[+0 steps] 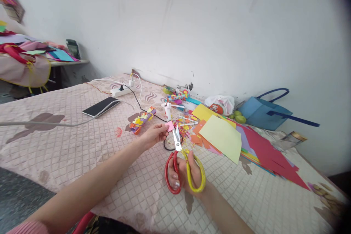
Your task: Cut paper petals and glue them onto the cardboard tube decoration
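My left hand pinches a small pink piece of paper over the bed. My right hand grips a pair of scissors with one red and one yellow handle loop. The blades point up toward the pink paper, tips just beside its right edge. Below the paper lies a dark cord loop on the bedcover.
A pink quilted bedcover carries coloured paper sheets, scraps, markers, a paper-flower roll, a phone, a power strip with cables, a blue bag, green fruits and a plastic bag. A cluttered shelf stands far left.
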`<state>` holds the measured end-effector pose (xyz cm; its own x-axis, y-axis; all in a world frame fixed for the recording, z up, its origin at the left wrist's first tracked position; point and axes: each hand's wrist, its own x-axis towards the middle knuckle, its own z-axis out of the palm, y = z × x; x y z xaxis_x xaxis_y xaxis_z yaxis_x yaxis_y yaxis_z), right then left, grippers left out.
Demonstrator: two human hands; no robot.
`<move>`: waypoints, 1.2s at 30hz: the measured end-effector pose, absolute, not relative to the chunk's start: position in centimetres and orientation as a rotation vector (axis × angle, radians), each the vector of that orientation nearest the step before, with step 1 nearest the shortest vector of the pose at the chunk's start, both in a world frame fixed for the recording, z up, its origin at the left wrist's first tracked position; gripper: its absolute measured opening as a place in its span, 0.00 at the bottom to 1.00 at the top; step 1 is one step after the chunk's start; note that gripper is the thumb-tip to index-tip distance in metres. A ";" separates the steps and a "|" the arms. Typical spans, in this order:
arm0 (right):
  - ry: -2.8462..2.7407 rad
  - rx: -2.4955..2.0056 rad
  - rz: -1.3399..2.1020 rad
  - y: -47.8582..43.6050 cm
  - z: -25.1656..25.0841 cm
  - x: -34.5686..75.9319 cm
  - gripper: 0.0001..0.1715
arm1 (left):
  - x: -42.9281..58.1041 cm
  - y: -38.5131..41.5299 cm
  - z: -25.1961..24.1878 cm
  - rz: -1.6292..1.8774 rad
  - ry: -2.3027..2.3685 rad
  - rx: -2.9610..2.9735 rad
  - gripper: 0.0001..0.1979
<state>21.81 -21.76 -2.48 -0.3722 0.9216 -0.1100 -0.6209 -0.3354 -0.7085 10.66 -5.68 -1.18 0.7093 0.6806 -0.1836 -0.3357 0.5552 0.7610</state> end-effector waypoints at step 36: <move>-0.685 -0.791 1.763 -21.6 -3.0 21.5 0.35 | 10.5 -5.2 -1.5 0.653 0.512 0.870 0.09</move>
<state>21.47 -21.65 -2.97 -0.2439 0.9513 -0.1885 -0.5743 -0.2983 -0.7623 10.45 -5.20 -1.46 0.6950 0.7040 -0.1458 -0.3094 0.4760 0.8232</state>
